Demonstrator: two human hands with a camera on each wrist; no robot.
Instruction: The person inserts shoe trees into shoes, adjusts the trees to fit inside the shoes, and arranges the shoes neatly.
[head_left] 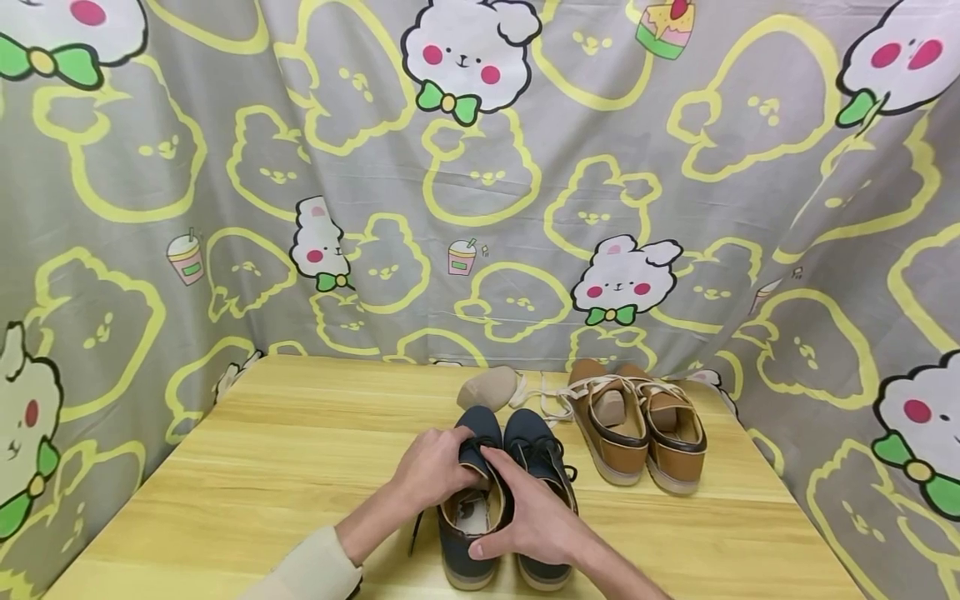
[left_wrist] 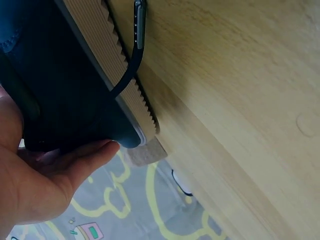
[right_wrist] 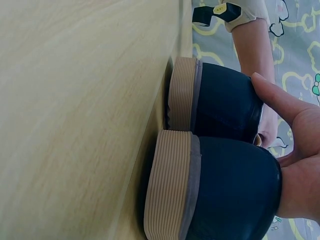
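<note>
A pair of navy lace-up shoes stands side by side on the table, toes away from me. My left hand (head_left: 431, 467) grips the left navy shoe (head_left: 468, 568) near its tongue and laces; some fingertips are hidden. In the left wrist view, fingers (left_wrist: 87, 162) lie along that shoe's toe. Across the same shoe's opening spreads my right hand (head_left: 536, 517), thumb at the heel and fingers by the laces, holding it. A black lace (left_wrist: 131, 70) hangs down its outer side. The right navy shoe (head_left: 525, 427) sits beneath my right hand, its laces on top.
Two brown shoes, one left (head_left: 622, 457) and one right (head_left: 678, 473), stand at the back right with something beige inside them. White laces (head_left: 543, 396) trail from them toward a beige rounded piece (head_left: 487, 387). A patterned curtain (head_left: 495, 183) encloses the wooden table (head_left: 285, 467).
</note>
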